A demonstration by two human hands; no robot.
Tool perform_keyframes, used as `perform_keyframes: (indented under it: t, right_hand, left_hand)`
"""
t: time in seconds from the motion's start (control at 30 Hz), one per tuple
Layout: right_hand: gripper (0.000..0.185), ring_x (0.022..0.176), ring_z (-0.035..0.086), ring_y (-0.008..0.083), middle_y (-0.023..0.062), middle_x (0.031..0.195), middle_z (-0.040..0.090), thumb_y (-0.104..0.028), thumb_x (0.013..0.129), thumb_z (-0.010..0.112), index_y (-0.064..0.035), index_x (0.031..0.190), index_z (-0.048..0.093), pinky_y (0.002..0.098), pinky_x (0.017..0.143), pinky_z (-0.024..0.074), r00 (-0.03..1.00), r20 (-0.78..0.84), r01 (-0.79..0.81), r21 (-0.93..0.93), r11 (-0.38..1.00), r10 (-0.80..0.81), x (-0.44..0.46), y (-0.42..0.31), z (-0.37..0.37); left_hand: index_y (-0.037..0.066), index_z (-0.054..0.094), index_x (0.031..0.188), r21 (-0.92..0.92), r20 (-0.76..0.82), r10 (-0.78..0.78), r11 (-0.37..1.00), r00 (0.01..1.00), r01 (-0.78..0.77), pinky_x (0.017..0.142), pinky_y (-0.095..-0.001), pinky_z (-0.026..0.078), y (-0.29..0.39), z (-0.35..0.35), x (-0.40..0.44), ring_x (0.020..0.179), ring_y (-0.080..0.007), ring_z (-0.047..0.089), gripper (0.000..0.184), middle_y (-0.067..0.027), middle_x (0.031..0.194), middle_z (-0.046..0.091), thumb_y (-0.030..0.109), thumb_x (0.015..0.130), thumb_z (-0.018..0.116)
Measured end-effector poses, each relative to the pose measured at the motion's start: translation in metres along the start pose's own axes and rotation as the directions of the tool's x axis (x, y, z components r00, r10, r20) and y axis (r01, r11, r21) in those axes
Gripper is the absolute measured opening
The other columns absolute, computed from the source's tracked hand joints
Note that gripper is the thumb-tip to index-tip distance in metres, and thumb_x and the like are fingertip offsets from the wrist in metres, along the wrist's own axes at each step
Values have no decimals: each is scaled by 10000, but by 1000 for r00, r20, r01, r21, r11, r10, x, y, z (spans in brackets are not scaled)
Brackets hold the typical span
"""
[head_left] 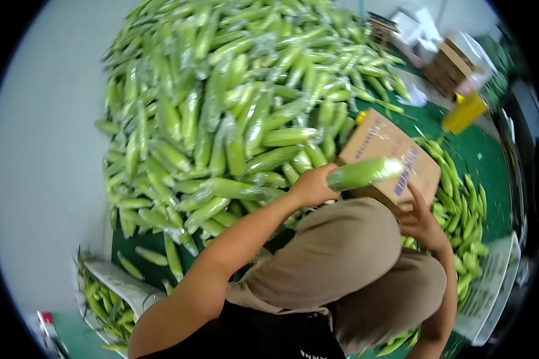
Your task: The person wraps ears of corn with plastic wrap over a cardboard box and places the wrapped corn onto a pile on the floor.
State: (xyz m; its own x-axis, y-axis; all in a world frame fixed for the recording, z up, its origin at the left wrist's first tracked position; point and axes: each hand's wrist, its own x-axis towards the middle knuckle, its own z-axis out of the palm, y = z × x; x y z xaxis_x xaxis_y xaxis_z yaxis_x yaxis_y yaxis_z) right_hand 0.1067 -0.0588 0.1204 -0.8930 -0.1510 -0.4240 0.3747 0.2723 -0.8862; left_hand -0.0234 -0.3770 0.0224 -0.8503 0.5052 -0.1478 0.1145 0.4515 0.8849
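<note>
My left hand (313, 186) grips one end of a green ear of corn (368, 173), which points to the right above a cardboard box (380, 139). The ear has a glossy sheen, like clear film, toward its far end. Beside the box's near right edge is my right hand (424, 222), its fingers apart and nothing visible in them. Whether its fingertips touch the box I cannot tell. A large heap of corn ears in clear plastic film (221, 107) rises ahead and to the left of my hands.
Loose green corn without visible film (461, 209) lies right of the box, next to a white printed sack (491, 290). Another white sack (117, 275) with corn stands at lower left. Farther back are a yellow object (464, 113) and a brown carton (448, 67). My bent knees (353, 239) are close below.
</note>
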Motion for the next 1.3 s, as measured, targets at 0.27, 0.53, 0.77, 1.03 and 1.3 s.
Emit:
perform_keyframes:
  t: [0.27, 0.53, 0.77, 1.03, 1.3]
  right_hand:
    - [646, 1071, 695, 189, 114, 1166, 742, -34, 905, 805, -31, 1481, 512, 344, 960, 548, 944, 257, -162, -187, 969, 208, -18, 32, -17]
    - [574, 1066, 684, 193, 105, 1174, 735, -257, 909, 841, -11, 1383, 631, 377, 941, 554, 915, 240, -158, -526, 836, 324, -33, 0, -12]
    - [515, 996, 663, 151, 70, 1087, 726, -292, 1016, 734, -5, 1417, 582, 319, 880, 535, 833, 549, -28, -73, 997, 64, -36, 10, -7]
    - [374, 937, 696, 239, 139, 1097, 738, -244, 978, 693, -7, 1268, 670, 377, 853, 548, 307, -911, -118, 249, 961, 274, 21, 328, -92]
    - [830, 1189, 674, 392, 280, 1327, 669, -465, 798, 822, 38, 1411, 577, 444, 1018, 522, 519, -673, -601, 151, 785, 527, 64, 382, -144]
  left_hand:
    - [17, 531, 1273, -615, -787, -546, 732, 289, -292, 744, -366, 530, -170, -115, -115, 820, -183, 638, 423, -105, 1013, 692, 195, 960, 753]
    - [50, 554, 1290, -569, -715, -375, 803, 590, -179, 660, -282, 466, -186, -77, -61, 753, -121, 581, 351, -37, 898, 642, 150, 981, 685]
    - [24, 648, 1232, -521, 72, -30, 851, 997, 63, 749, -277, 509, -123, 9, 43, 829, -110, 602, 250, -20, 951, 669, 93, 996, 691]
    - [32, 717, 1135, 254, 307, 425, 826, 852, -503, 920, -411, 537, -28, 64, 177, 1006, -314, 665, 215, -140, 1153, 685, 40, 923, 679]
    - [85, 584, 1456, 645, 208, 570, 531, 795, -550, 1203, -513, 346, -27, 101, 291, 1479, -402, 434, 549, -186, 1584, 490, 171, 926, 698]
